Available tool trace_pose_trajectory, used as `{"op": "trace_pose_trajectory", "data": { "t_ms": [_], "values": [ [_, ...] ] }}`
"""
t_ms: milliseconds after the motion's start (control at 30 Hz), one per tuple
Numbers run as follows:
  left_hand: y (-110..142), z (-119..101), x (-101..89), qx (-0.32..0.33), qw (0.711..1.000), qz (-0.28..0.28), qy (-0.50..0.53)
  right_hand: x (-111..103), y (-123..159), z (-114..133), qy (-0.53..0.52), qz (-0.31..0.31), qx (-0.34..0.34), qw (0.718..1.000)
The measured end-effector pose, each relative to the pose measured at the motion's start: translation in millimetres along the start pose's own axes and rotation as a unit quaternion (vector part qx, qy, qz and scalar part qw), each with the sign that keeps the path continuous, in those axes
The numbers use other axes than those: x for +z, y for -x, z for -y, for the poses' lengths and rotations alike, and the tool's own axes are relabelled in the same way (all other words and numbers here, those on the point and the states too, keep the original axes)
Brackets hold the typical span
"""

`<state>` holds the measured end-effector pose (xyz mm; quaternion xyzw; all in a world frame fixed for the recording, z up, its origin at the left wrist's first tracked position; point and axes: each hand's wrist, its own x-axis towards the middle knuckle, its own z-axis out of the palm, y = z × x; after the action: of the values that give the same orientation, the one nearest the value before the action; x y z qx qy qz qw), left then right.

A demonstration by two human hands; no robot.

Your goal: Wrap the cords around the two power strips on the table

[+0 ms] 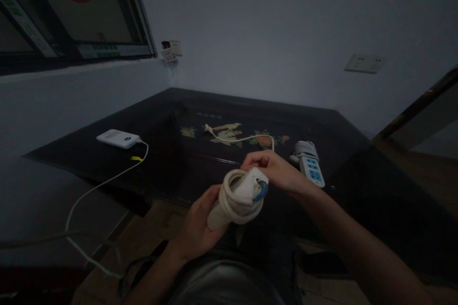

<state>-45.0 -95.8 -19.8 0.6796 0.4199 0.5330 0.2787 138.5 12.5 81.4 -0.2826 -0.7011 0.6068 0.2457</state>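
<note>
My left hand (202, 221) is wrapped round a white power strip (218, 214), held above the table's near edge. White cord (241, 217) is coiled round the strip's upper end, where a blue wire (262, 191) shows. My right hand (275, 169) is beside that end, its fingers closed on the cord; the exact grip is partly hidden. From there the cord's free length (246, 139) runs across the tabletop and ends in a plug (208, 128).
On the dark table (171, 162), printed with flowers, a second power strip (312, 170) with its cord bundled lies at right. A white power bank (118, 138) with a cable hanging off the edge is at left. Wall sockets (365, 63) and a window (89, 9) are behind.
</note>
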Motion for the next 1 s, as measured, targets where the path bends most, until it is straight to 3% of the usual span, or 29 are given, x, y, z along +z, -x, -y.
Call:
{"op": "trace_pose_trajectory", "data": {
  "t_ms": [133,267,400,567,667,733,867,1000],
  "values": [
    [-0.3,-12.0,6.5,-0.147,0.984,-0.042,0.095,1.6,1.3,0.7,0.076,-0.033,-0.037,0.996],
    [-7.2,-21.3,4.5,-0.206,0.936,-0.033,0.284,5.9,-0.6,0.1,0.136,-0.045,-0.065,0.988],
    [-13.4,-27.9,-3.3,-0.22,0.885,-0.038,0.409,11.9,-4.4,-14.2,0.143,-0.108,-0.078,0.981],
    [-17.3,-29.0,-15.4,-0.209,0.853,-0.054,0.474,16.7,-5.2,-41.0,0.118,-0.274,-0.108,0.948],
    [-20.4,-29.4,-23.7,-0.208,0.833,-0.05,0.511,10.8,-2.6,-46.3,0.165,-0.373,-0.15,0.901],
    [-22.1,-30.9,-29.1,-0.211,0.826,-0.056,0.519,2.4,-2.0,-42.1,0.265,-0.387,-0.209,0.858],
    [-24.3,-35.2,-38.2,-0.196,0.825,-0.067,0.525,-16.9,-6.6,-13.2,0.496,-0.324,-0.311,0.743],
    [-30.5,-39.4,-44.7,-0.169,0.831,-0.109,0.519,-25.7,-10.3,37.3,0.647,-0.247,-0.334,0.64]
  ]
}}
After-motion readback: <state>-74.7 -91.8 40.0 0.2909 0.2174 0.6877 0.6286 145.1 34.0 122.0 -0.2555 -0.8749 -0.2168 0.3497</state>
